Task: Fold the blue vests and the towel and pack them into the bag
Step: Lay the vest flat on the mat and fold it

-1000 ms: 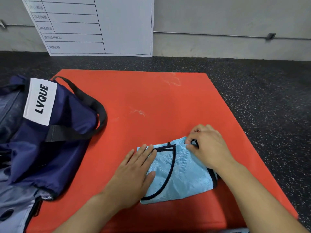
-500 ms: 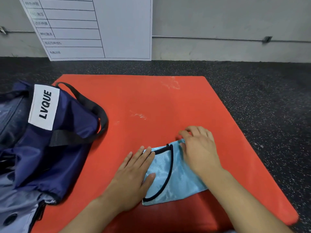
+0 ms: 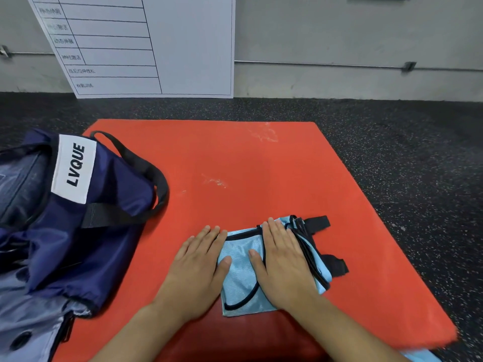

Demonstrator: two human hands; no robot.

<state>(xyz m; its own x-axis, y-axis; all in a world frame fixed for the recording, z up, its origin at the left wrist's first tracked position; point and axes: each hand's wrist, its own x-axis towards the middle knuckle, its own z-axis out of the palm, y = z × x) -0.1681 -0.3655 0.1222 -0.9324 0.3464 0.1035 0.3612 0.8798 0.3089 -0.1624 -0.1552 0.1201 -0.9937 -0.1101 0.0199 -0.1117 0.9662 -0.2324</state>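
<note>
Both hands lie flat, fingers straight: left hand (image 3: 198, 267) and right hand (image 3: 283, 265) press the folded vest (image 3: 241, 280) on the red mat (image 3: 261, 165); bag (image 3: 78, 231) at left, cut off; speckled floor (image 3: 418, 165), blurred chart (image 3: 146, 45) against wall.

The navy bag (image 3: 78, 231) runs off the left and bottom edges, so its full shape and what lies inside cannot be told. Both hands, the left hand (image 3: 198, 267) and the right hand (image 3: 282, 262), cover much of the folded blue vest (image 3: 241, 278), hiding its folds beneath. A scrap of light blue fabric (image 3: 423, 357) is cut off at the bottom edge, and the whiteboard (image 3: 146, 45) lettering is too blurred to read
</note>
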